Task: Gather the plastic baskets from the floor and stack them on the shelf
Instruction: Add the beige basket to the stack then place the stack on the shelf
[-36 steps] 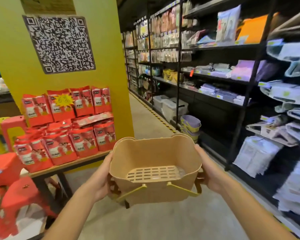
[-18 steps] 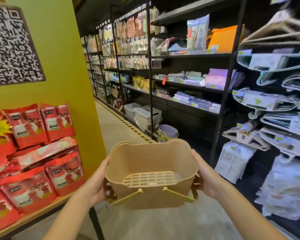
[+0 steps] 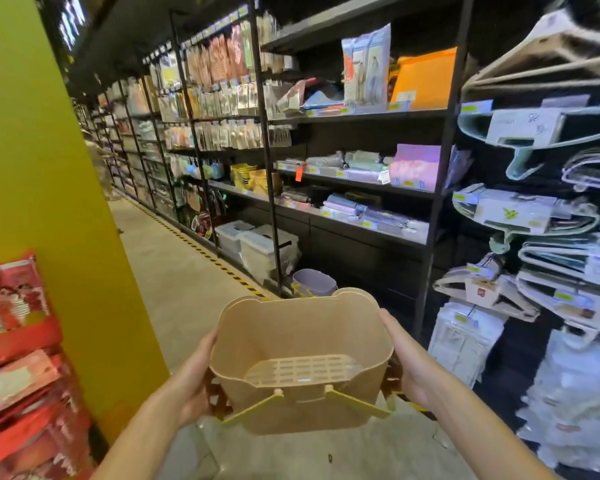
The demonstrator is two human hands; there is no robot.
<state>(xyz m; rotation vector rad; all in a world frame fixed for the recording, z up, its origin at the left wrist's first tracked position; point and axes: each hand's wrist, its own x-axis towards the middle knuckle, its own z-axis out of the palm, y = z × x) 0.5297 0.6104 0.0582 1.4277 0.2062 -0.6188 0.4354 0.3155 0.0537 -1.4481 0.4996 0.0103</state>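
I carry a tan plastic basket (image 3: 302,344) with a slotted bottom and yellow-green folded handles in front of my chest, tilted so its inside faces me. My left hand (image 3: 194,382) grips its left side and my right hand (image 3: 406,362) grips its right side; the fingers are hidden behind the walls. Beyond the basket's far rim, a lilac basket (image 3: 314,282) sits on other baskets at the foot of the black shelf (image 3: 426,258).
Black shelving with packaged goods lines the right side of the aisle. Clear storage boxes (image 3: 267,247) stand on the lowest shelf level. A yellow pillar (image 3: 49,202) and red packets (image 3: 11,341) are on my left. Striped floor tape (image 3: 201,251) runs along the shelves.
The view has swung right and moved forward along the aisle; the QR sign is out of view and the shelves are closer. Both hands keep the same hold on the tan basket.
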